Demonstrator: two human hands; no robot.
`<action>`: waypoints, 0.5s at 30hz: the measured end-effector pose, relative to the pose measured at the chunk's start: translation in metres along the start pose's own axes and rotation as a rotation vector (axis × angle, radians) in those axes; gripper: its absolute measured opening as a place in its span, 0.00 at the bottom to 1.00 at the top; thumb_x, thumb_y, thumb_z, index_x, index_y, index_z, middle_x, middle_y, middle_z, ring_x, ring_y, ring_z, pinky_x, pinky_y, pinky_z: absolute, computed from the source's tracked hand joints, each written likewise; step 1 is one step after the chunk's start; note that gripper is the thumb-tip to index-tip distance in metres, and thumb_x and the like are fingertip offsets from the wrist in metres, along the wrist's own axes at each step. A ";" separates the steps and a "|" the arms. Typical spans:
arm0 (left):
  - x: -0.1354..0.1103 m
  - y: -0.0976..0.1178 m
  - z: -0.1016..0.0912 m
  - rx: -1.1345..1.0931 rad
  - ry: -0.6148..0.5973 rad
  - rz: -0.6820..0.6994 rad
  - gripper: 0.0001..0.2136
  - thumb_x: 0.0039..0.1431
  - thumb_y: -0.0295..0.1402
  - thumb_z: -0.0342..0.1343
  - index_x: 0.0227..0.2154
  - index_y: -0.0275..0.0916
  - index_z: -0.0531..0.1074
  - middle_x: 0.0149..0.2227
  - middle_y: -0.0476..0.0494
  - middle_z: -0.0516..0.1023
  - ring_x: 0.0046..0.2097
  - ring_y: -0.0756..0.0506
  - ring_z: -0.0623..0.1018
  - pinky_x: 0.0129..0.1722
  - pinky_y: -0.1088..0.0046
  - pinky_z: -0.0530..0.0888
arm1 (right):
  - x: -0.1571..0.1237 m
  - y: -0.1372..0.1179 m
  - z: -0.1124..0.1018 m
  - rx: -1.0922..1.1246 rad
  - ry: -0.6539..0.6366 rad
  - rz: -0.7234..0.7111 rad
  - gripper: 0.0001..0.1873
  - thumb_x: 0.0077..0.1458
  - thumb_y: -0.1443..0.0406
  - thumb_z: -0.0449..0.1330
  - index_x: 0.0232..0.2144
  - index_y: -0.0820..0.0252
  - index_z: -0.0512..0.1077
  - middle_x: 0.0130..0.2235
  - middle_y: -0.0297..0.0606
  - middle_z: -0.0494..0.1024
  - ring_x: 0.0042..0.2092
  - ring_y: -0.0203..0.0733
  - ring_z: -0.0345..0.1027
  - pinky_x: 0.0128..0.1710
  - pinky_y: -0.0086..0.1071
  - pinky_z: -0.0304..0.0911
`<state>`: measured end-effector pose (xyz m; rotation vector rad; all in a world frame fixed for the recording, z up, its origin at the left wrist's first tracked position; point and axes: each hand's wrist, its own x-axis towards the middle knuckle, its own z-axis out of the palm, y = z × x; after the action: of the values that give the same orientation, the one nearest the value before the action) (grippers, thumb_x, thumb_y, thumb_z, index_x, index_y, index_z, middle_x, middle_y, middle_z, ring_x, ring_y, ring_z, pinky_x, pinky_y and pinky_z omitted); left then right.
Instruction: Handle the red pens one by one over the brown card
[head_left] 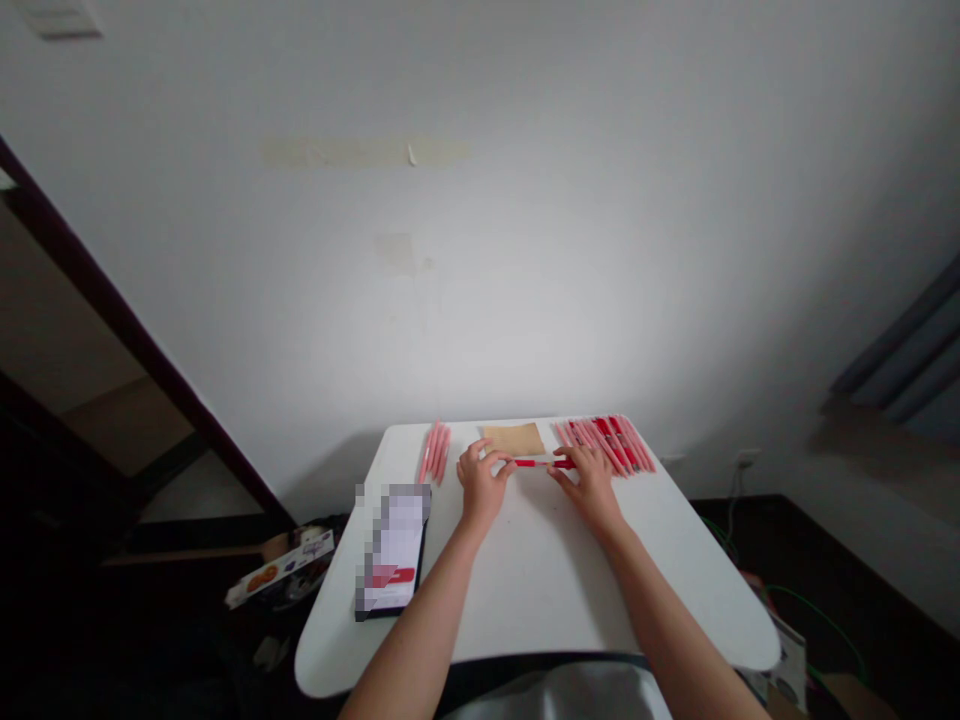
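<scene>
Nearest me, grey cloth (562, 695) covers the person's lap, and two bare forearms reach forward over a white table (547, 590). On the table's left side, beside the left forearm, lies a phone (397, 550), its lit screen blurred into blocks with a red bar low down.

Farther in, the two hands meet over one slim thing, a red pen (526, 463), held crosswise just this side of a piece of tan paper (514, 440). The left hand (484, 488) is half curled, thumb and forefinger pinching the pen's left end. The right hand (592, 487) is bent over the other end, thumb below and fingers above, nipping it. Between the fingertips I see red at both ends and a pale stretch in the middle; I cannot tell whether it is one piece or two.

Beyond the left hand, to its left, a few pink pens (435, 452) lie side by side. Past the right hand, a wider row of pink and red pens (619, 445) fills the far right corner. Behind the table rises a pale wall (525, 330), marked by a yellowish strip of tape (360, 152).
</scene>
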<state>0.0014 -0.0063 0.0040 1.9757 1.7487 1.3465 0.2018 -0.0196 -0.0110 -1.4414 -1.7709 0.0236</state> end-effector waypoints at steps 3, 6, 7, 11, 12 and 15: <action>0.000 -0.001 0.001 0.006 0.003 -0.005 0.03 0.51 0.32 0.63 0.30 0.45 0.79 0.49 0.45 0.72 0.54 0.41 0.69 0.56 0.56 0.64 | 0.000 0.001 0.001 -0.007 0.009 0.004 0.13 0.59 0.54 0.54 0.40 0.54 0.71 0.41 0.41 0.75 0.46 0.49 0.61 0.48 0.42 0.54; 0.001 -0.001 0.001 0.007 0.010 0.006 0.03 0.51 0.32 0.63 0.29 0.45 0.79 0.49 0.45 0.72 0.53 0.41 0.70 0.56 0.56 0.64 | 0.000 0.003 0.001 -0.030 -0.001 -0.006 0.10 0.58 0.56 0.56 0.36 0.53 0.72 0.39 0.39 0.75 0.45 0.48 0.61 0.47 0.41 0.53; 0.001 -0.002 0.001 0.005 0.014 0.013 0.03 0.50 0.31 0.63 0.29 0.45 0.79 0.49 0.45 0.72 0.53 0.42 0.70 0.56 0.56 0.65 | 0.000 0.003 0.001 -0.042 -0.001 -0.008 0.10 0.58 0.56 0.56 0.36 0.53 0.72 0.39 0.38 0.75 0.45 0.48 0.61 0.48 0.41 0.53; 0.002 -0.004 0.002 -0.013 0.018 0.043 0.03 0.48 0.30 0.65 0.28 0.45 0.79 0.48 0.44 0.72 0.53 0.42 0.70 0.55 0.57 0.66 | 0.000 0.001 -0.001 -0.086 0.021 -0.010 0.10 0.58 0.55 0.57 0.37 0.50 0.74 0.39 0.39 0.75 0.45 0.49 0.61 0.48 0.42 0.52; 0.002 -0.004 0.002 -0.020 0.018 0.054 0.03 0.48 0.30 0.65 0.28 0.44 0.79 0.48 0.44 0.72 0.53 0.42 0.70 0.55 0.57 0.66 | 0.000 0.001 -0.002 -0.089 0.023 -0.010 0.10 0.58 0.55 0.57 0.37 0.50 0.74 0.39 0.39 0.75 0.45 0.49 0.61 0.47 0.42 0.52; 0.003 -0.003 0.001 -0.039 0.016 0.083 0.03 0.48 0.29 0.64 0.27 0.43 0.78 0.49 0.44 0.72 0.53 0.42 0.70 0.55 0.56 0.66 | -0.001 0.001 -0.002 -0.087 0.025 -0.007 0.11 0.59 0.55 0.56 0.36 0.50 0.75 0.39 0.39 0.74 0.44 0.49 0.60 0.47 0.43 0.52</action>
<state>-0.0006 -0.0027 0.0033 2.0423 1.6516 1.4150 0.2036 -0.0207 -0.0104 -1.4910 -1.7762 -0.0756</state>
